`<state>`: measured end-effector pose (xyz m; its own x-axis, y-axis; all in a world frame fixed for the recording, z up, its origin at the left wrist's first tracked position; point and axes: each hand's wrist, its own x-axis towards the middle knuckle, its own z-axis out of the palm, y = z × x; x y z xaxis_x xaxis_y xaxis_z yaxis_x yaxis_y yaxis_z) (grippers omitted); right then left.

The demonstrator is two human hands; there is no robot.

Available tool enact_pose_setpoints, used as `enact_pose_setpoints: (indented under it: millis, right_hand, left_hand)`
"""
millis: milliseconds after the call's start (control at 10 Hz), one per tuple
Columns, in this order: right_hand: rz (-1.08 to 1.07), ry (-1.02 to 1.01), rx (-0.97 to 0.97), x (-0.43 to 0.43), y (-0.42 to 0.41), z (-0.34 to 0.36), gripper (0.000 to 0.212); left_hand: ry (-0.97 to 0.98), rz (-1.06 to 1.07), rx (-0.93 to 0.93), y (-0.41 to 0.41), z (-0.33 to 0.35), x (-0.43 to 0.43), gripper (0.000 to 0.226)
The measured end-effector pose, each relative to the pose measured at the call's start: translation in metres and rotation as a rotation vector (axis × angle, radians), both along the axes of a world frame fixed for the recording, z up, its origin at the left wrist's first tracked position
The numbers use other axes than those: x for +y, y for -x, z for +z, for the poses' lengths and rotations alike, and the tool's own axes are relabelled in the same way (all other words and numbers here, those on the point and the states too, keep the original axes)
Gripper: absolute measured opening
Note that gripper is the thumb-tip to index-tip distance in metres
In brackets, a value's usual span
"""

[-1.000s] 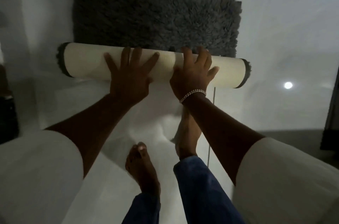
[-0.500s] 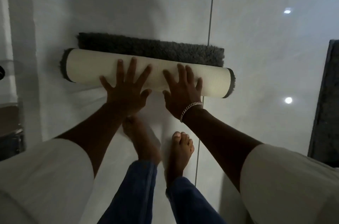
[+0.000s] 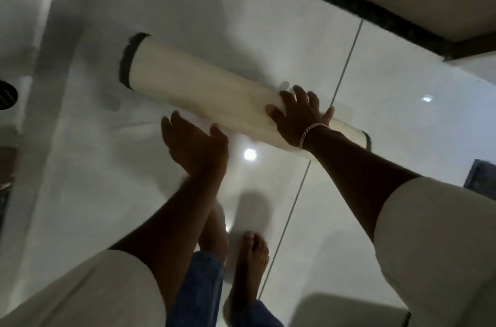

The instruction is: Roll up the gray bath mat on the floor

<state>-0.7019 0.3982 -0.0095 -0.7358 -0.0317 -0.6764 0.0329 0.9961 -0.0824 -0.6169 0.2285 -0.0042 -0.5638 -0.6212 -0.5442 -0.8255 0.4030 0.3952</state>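
The bath mat (image 3: 193,85) lies on the white tiled floor as one full roll, cream backing outward, with gray pile showing only at its two ends. It runs diagonally from upper left to lower right. My right hand (image 3: 298,117), with a bracelet at the wrist, rests flat on the roll near its right end, fingers spread. My left hand (image 3: 196,144) hovers just in front of the roll's middle, fingers apart, holding nothing. Whether it touches the roll is unclear because of blur.
A dark strip (image 3: 335,2) along a wall base runs across the upper right. A round floor drain (image 3: 6,97) sits at the left edge. Another dark mat (image 3: 481,179) shows at the right edge. My bare feet (image 3: 252,254) stand on the tiles below the hands.
The last strip of flat gray pile has been rolled in, so the mat is now one complete roll. My left hand has come off the roll, and the view has tilted.
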Motion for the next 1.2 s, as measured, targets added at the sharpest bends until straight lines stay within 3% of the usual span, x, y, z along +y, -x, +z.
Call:
enact_pose_setpoints:
  millis: [100,200,300,400,500,600,700,800,900,1000,1100,1200]
  right_hand:
    - [0.033,0.196,0.068,-0.027,0.020,0.006,0.048]
    - [0.045,0.279,0.048,-0.041,0.038,0.004,0.049]
    - [0.083,0.302,-0.089,-0.041,0.056,-0.002,0.051]
    - [-0.121,0.345,-0.159,-0.048,0.077,0.009,0.053]
    - [-0.487,0.478,-0.321,-0.055,0.108,0.049,0.089]
    - [-0.600,0.637,-0.449,-0.063,0.135,0.088,0.094]
    - [-0.634,0.858,-0.544,-0.091,0.186,0.136,0.084]
    - [-0.669,0.977,-0.562,-0.119,0.221,0.159,0.085]
    - [-0.604,1.119,-0.540,-0.161,0.260,0.182,0.074]
    - [-0.512,1.162,-0.465,-0.189,0.275,0.193,0.046]
    - [-0.431,1.058,-0.216,-0.221,0.287,0.218,0.044]
    - [-0.427,1.055,-0.028,-0.226,0.288,0.238,0.040]
  left_hand:
    - [-0.571,0.180,-0.212,0.024,-0.005,-0.023,0.074]
    - [-0.792,0.155,-0.209,0.037,-0.011,-0.035,0.059]
    - [-0.981,0.198,-0.064,0.034,-0.015,-0.029,0.046]
    - [-1.181,0.505,0.089,0.037,-0.007,-0.020,0.063]
    - [-1.282,0.719,0.343,0.066,0.032,-0.017,0.068]
    - [-1.262,0.727,0.445,0.097,0.068,-0.034,0.061]
    - [-1.135,0.630,0.523,0.151,0.133,-0.073,0.074]
    - [-1.019,0.610,0.587,0.188,0.168,-0.100,0.089]
    - [-0.870,0.578,0.673,0.237,0.200,-0.133,0.080]
    - [-0.793,0.608,0.748,0.259,0.215,-0.147,0.053]
    - [-0.733,0.617,0.811,0.280,0.233,-0.164,0.031]
    - [-0.642,0.582,0.830,0.277,0.255,-0.166,0.036]
